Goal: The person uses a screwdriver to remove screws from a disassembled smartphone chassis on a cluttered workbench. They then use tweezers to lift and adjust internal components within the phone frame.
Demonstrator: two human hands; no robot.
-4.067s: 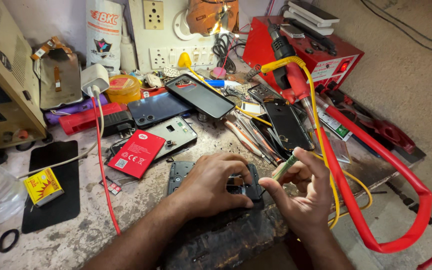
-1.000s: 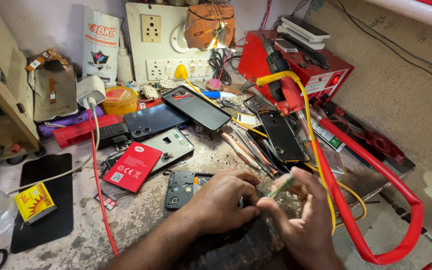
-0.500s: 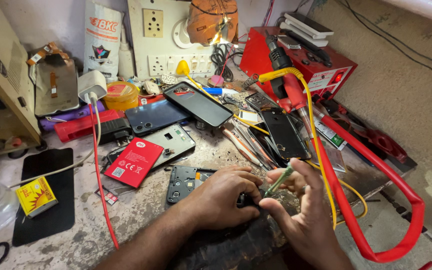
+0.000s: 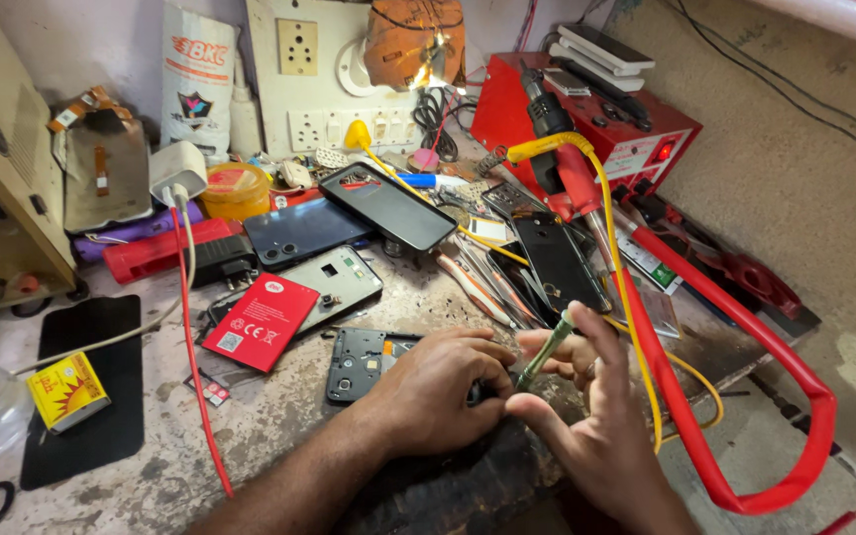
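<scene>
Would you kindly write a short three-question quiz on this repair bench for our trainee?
1. True or false: the right hand holds a green-handled screwdriver.
2. What colour is the flat battery left of the opened phone?
3. The left hand rests on: A) the yellow box, B) the opened phone, C) the red power supply.

Key: 1 true; 2 red; 3 B.
</scene>
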